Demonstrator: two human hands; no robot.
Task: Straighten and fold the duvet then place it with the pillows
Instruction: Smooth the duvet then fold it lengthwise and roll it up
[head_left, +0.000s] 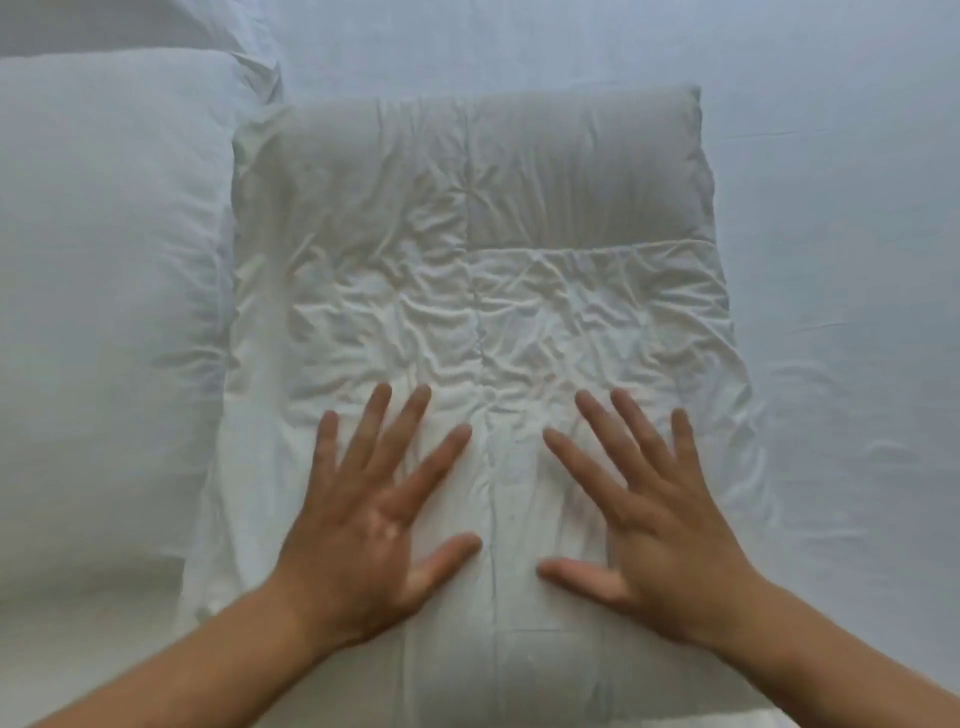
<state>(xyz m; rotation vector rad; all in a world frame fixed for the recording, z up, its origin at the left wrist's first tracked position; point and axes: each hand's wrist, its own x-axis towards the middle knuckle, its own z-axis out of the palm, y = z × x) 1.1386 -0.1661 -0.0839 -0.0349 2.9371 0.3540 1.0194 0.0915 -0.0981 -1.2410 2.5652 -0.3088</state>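
Note:
The white quilted duvet (483, 270) lies folded into a thick creased rectangle in the middle of the bed. Its left edge touches a large white pillow (104, 291); a second pillow (119, 26) shows at the top left corner. My left hand (379, 519) rests flat on the near left part of the duvet, fingers spread. On the near right part my right hand (644, 514) lies flat too, fingers apart. Neither hand grips any cloth.
A white bed sheet (841, 260) covers the mattress right of and beyond the duvet, with light wrinkles near the duvet's right edge.

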